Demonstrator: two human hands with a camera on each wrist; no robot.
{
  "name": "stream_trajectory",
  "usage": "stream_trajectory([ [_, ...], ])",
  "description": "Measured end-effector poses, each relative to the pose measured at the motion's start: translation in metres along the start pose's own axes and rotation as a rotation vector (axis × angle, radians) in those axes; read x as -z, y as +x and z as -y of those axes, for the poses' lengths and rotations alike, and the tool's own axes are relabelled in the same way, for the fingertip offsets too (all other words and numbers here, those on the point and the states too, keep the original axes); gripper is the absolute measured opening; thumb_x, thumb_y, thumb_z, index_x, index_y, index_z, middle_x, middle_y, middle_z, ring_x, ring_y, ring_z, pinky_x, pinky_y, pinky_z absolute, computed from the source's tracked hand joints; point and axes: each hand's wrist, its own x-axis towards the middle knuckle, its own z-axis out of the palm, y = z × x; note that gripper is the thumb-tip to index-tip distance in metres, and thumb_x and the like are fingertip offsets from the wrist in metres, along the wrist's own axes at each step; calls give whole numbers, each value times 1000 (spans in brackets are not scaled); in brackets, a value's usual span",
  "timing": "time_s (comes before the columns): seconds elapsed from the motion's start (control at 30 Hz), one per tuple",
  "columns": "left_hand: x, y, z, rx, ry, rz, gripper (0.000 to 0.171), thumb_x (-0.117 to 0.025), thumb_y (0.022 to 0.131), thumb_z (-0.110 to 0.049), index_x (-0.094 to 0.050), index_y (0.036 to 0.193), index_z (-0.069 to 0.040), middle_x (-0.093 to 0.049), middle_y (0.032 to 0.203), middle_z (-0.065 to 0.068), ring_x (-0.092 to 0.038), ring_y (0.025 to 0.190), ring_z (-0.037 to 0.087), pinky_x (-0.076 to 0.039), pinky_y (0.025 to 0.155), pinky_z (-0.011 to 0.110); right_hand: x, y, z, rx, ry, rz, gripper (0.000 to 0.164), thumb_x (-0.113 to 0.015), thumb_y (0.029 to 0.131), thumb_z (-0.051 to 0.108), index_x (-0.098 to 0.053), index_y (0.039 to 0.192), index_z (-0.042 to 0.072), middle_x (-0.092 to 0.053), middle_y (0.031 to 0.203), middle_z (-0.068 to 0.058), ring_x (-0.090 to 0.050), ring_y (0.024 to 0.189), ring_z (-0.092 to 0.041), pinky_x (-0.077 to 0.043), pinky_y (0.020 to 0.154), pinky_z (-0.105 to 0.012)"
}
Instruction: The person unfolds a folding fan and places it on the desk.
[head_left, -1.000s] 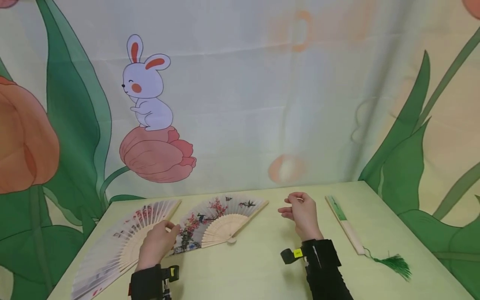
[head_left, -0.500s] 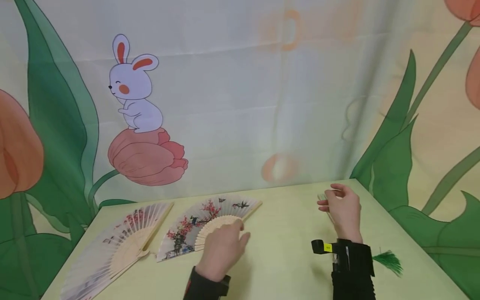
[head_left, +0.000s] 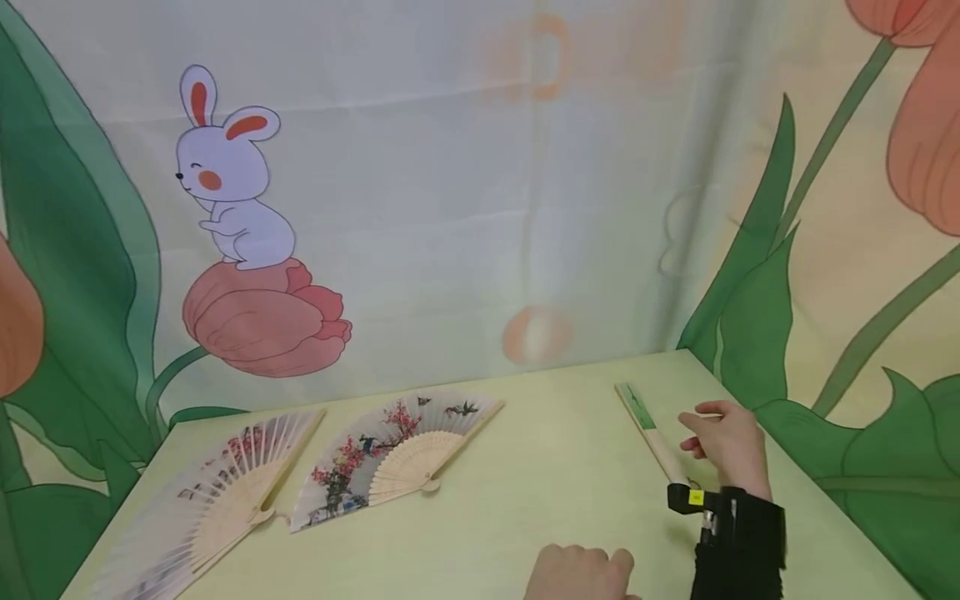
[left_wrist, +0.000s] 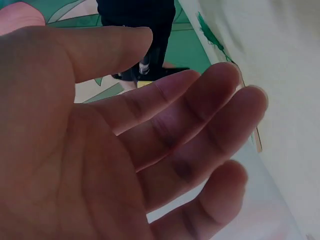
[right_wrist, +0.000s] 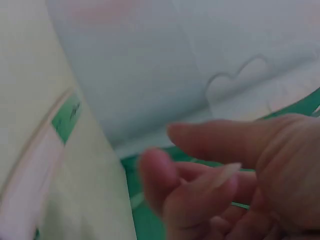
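Closed fan [head_left: 651, 437] lies on the right part of the table [head_left: 480, 533], far end to the left, near end to the right; far end green, rest pale wood. Near end is partly hidden by the right wrist camera [head_left: 681, 498]. Green tassel [left_wrist: 210, 32] shows in the left wrist view. Right hand [head_left: 727, 442] is just right of the closed fan, apart from it; fingers bent loosely, thumb straight out, visible gap between thumb tip and index tip. Left hand [head_left: 581, 573] sits at the near edge of the head view, right of center, back of hand up, clear of all three fans. Its fingers are loosely curled, thumb well off them, three fingers close together and one spread apart. Height of left hand over the table: can't tell. Two open fans on the left: middle fan [head_left: 416, 462] with red blossoms and birds, and left fan [head_left: 232, 500], paler, also red blossoms, just beside it and cut by the near edge. Backdrop [head_left: 420, 192] behind: printed rabbit [head_left: 240, 187], tulips, leaves.
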Motion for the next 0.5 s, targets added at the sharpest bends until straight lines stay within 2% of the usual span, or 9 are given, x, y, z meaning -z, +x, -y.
stream_trajectory([
  [0.13,5,13,-7,-13,-12,-10,27,-59,94,-49,-61,78,-28,-42,51,-12,-38,43,4,-32,41,23,15,7,-10,-32,-117,116,55,-63,95,24,-43,130,-14,-64,78,-14,-64,63,-25,-51,61,-35],
  [0.27,7,32,-10,-18,-45,-16,23,-62,92,-48,-63,81,-28,-47,54,-12,-43,44,5,-35,43,23,13,12,-16,-34,-214,216,53,-64,94,22,-43,125,-16,-61,78,-15,-61,60,-22,-49,60,-34],
  [0.4,11,60,-8,-11,-27,-46,22,-64,92,-45,-64,82,-25,-47,56,-10,-43,47,7,-37,45,25,5,12,-17,-36,-264,239,49,-66,93,18,-45,121,-16,-59,82,-18,-58,59,-22,-48,58,-33],
  [0.5,13,86,0,5,-3,-77,22,-64,93,-41,-65,83,-22,-45,55,-8,-40,46,8,-37,44,26,2,11,-13,-22,-311,230,48,-67,91,17,-46,120,-15,-58,84,-19,-56,58,-22,-47,57,-32],
])
